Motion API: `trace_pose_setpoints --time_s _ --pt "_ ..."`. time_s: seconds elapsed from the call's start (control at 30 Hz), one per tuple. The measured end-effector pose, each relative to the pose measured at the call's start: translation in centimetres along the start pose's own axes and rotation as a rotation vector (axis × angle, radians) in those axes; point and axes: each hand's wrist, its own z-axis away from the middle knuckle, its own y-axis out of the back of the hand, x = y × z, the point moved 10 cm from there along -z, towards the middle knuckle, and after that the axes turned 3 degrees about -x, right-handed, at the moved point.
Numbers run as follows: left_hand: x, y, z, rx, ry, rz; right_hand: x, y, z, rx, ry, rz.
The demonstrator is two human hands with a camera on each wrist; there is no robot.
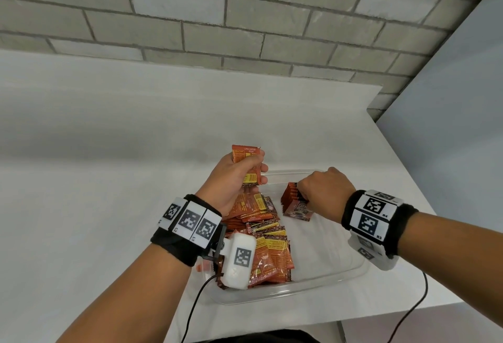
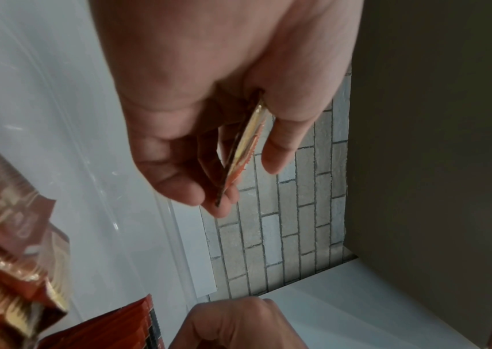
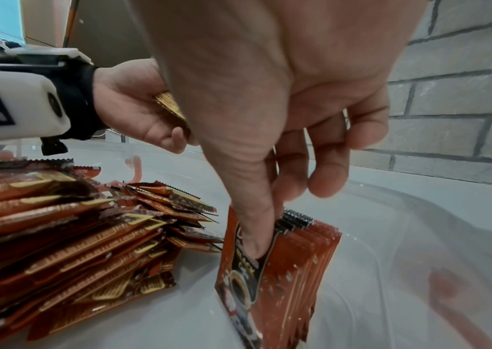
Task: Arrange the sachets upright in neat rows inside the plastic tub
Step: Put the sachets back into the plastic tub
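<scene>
A clear plastic tub point(image 1: 334, 278) sits on the white counter. A loose heap of orange-brown sachets point(image 1: 268, 236) fills its left half. My left hand point(image 1: 236, 179) is raised over the tub's far left corner and grips a sachet point(image 1: 249, 163), seen edge-on point(image 2: 243, 144) in the left wrist view. At the tub's far side my right hand point(image 1: 321, 187) pinches a small row of upright sachets point(image 1: 292, 202), thumb on the front sachet point(image 3: 248, 271) and fingers point(image 3: 325, 170) behind the row point(image 3: 304, 266). The heap point(image 3: 68, 236) lies to the row's left.
The tub's right half point(image 3: 403, 271) holds nothing. A grey brick wall point(image 1: 245, 16) runs behind the counter point(image 1: 95, 152). A grey panel point(image 1: 457, 125) stands at the right. Black cables point(image 1: 196, 304) hang from both wrist cameras over the counter's front edge.
</scene>
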Motion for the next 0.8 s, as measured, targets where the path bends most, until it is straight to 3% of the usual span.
trace_pose_setpoints --time_s 0.23,0.3,0.43,0.5,0.6,0.73,0.8 --pt "-0.2 0.1 -0.1 -0.002 0.021 0.081 1.4 0.5 0.8 0.022 -0.047 -0.191" --pt "-0.3 -0.1 0.0 -0.028 0.035 0.087 2.8 1.2 1.4 0.075 -0.078 -0.405" --pt "-0.1 -2.1 0.1 -0.122 0.040 -0.005 4.9 4.6 3.3 0.324 -0.034 -1.028" --pt "0.3 -3.9 0.1 -0.174 0.019 -0.080 4.8 5.4 3.8 0.344 -0.002 -1.192" --pt "0.7 -6.4 0.0 -0.234 -0.001 -0.167 5.2 5.8 4.1 0.395 0.035 -1.289" --pt "-0.7 -6.2 -0.6 -0.101 0.145 -0.035 8.0 6.5 6.4 0.727 -0.043 -1.274" --pt "-1.5 -6.1 -0.5 -0.081 0.225 0.087 7.5 7.1 7.7 0.822 0.011 -1.136"
